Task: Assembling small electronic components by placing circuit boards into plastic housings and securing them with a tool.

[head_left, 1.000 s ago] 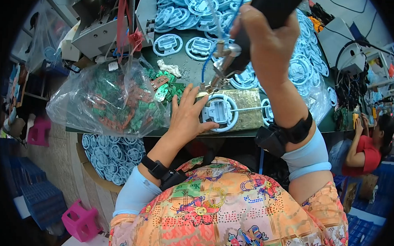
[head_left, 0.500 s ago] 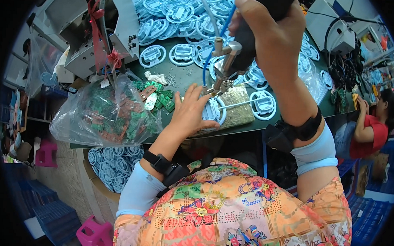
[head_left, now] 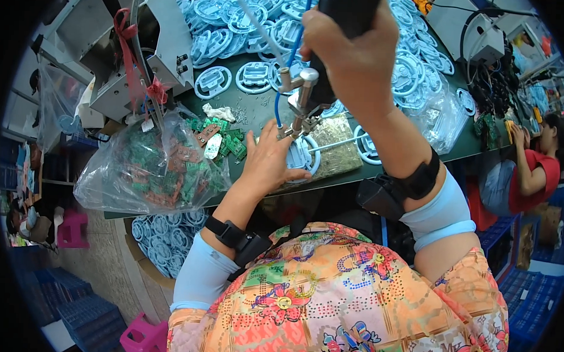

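Observation:
My right hand (head_left: 359, 70) is wrapped round the black handle of a powered screwdriver (head_left: 326, 78), held upright with a metal nose and a blue hose. Its tip meets a light blue plastic ring-shaped part (head_left: 300, 155) close to my left fingertips. My left hand (head_left: 262, 161) grips that part from the left, thumb at its near edge and fingers at its far edge. The part rests against a worn, yellowish block (head_left: 340, 141). From it a pale blue rod runs right to a second ring part (head_left: 365, 148), partly hidden by my right forearm.
Many blue ring parts (head_left: 250, 32) are heaped at the back. Left of my hand lie green circuit boards (head_left: 234, 143), loose screws (head_left: 241, 112) and a clear plastic bag (head_left: 139, 165) of boards. A box of blue parts (head_left: 162, 240) stands below. A person (head_left: 534, 160) sits at right.
My right hand and the screwdriver have moved left, and the handle is nearer my left hand. The left hand keeps its grip on the ring part. The whole view has shifted slightly.

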`<action>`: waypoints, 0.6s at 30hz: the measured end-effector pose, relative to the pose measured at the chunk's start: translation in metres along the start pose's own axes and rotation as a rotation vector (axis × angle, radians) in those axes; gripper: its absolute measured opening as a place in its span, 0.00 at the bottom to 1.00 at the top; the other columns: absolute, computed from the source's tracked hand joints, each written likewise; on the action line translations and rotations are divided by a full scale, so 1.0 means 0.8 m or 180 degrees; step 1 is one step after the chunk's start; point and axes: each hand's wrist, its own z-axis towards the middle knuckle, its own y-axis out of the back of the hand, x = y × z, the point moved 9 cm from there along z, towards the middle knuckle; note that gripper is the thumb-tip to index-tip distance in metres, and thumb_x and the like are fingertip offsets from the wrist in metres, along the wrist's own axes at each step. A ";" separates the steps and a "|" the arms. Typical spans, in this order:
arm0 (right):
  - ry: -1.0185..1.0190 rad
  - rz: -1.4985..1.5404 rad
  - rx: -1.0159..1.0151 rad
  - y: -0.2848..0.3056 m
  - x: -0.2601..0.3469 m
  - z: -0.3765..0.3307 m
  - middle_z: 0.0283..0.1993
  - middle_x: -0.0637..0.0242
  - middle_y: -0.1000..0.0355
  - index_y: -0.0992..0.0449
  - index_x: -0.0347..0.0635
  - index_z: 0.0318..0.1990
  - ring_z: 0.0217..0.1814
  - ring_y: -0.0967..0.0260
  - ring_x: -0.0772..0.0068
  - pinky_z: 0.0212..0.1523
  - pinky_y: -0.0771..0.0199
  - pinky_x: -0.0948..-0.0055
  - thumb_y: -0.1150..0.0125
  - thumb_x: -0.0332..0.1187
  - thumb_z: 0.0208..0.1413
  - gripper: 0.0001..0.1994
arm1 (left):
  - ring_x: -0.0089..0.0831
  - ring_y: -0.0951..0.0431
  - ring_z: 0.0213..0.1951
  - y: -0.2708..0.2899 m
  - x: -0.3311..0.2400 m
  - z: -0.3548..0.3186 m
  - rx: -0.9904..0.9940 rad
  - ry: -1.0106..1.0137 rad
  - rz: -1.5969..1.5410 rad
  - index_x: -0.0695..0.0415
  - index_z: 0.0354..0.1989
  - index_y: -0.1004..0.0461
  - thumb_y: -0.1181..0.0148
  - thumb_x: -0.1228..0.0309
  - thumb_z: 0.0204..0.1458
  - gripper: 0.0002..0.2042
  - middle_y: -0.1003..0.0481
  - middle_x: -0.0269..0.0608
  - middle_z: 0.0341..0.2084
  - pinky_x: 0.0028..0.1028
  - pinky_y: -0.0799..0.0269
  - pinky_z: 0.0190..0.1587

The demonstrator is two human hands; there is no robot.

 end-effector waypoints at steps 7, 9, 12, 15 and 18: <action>-0.0635 0.0287 0.0026 0.022 0.008 0.008 0.25 0.69 0.30 0.29 0.34 0.38 0.22 0.32 0.82 0.23 0.30 0.80 0.40 0.24 0.53 0.07 | 0.46 0.46 0.70 -0.004 0.007 -0.014 -0.0084 0.0137 -0.0123 0.55 0.63 0.34 0.21 0.50 0.29 0.48 0.38 0.47 0.64 0.63 0.54 0.64; -0.0648 0.0303 0.0227 0.023 0.026 0.013 0.24 0.69 0.29 0.29 0.34 0.36 0.21 0.32 0.82 0.22 0.31 0.80 0.38 0.25 0.53 0.06 | 0.47 0.45 0.69 0.005 0.005 -0.029 -0.0441 -0.0013 -0.0182 0.58 0.65 0.38 0.20 0.52 0.27 0.52 0.37 0.47 0.63 0.62 0.54 0.65; -0.0577 0.0511 0.0314 0.017 0.039 -0.005 0.23 0.70 0.30 0.29 0.34 0.36 0.20 0.33 0.83 0.22 0.33 0.81 0.38 0.24 0.53 0.07 | 0.49 0.41 0.67 0.004 0.014 -0.048 -0.0669 -0.0028 -0.0269 0.57 0.65 0.38 0.19 0.52 0.27 0.52 0.37 0.52 0.62 0.53 0.53 0.66; -0.0531 0.0545 0.0240 0.016 0.025 -0.018 0.24 0.70 0.30 0.30 0.34 0.38 0.20 0.34 0.83 0.22 0.34 0.81 0.38 0.23 0.52 0.08 | 0.49 0.41 0.67 0.005 0.008 -0.047 -0.0773 -0.0068 -0.0181 0.60 0.65 0.39 0.19 0.53 0.28 0.52 0.37 0.53 0.62 0.52 0.52 0.65; -0.0524 0.0344 0.0293 0.018 0.016 -0.024 0.25 0.71 0.31 0.30 0.34 0.40 0.21 0.34 0.84 0.22 0.35 0.81 0.37 0.23 0.52 0.09 | 0.48 0.41 0.67 0.002 0.008 -0.047 -0.0826 -0.0171 -0.0163 0.60 0.65 0.39 0.19 0.54 0.28 0.51 0.36 0.53 0.62 0.52 0.52 0.65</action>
